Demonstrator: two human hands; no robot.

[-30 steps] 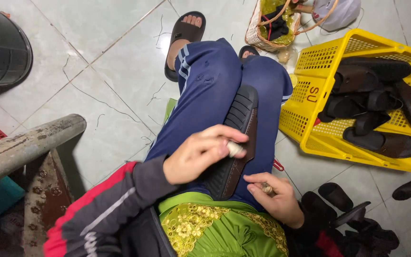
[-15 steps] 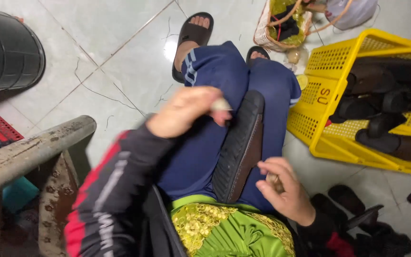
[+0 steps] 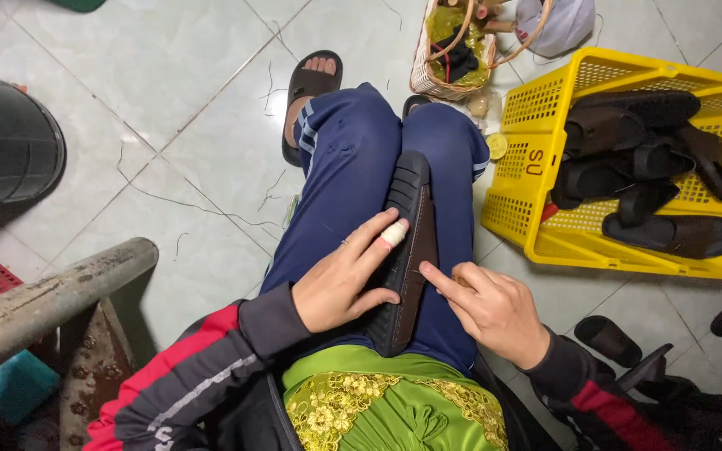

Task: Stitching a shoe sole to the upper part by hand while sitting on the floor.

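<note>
We see a yellow plastic crate [image 3: 545,225] of dark sandals at the far right, on the tiled floor. Nearer, a long black rubber sandal sole [image 3: 409,250] lies along our blue-trousered lap. Our left hand [image 3: 340,280] grips its left edge, bandaged finger on top. Our right hand [image 3: 490,309] touches its right edge, fingers pinched narrow on something too small to tell.

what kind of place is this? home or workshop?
Likely a small, informal footwear workshop on a tiled floor. A yellow plastic crate holds dark sandals, and both hands, left hand and right hand, work a black shoe sole on the lap.
</note>
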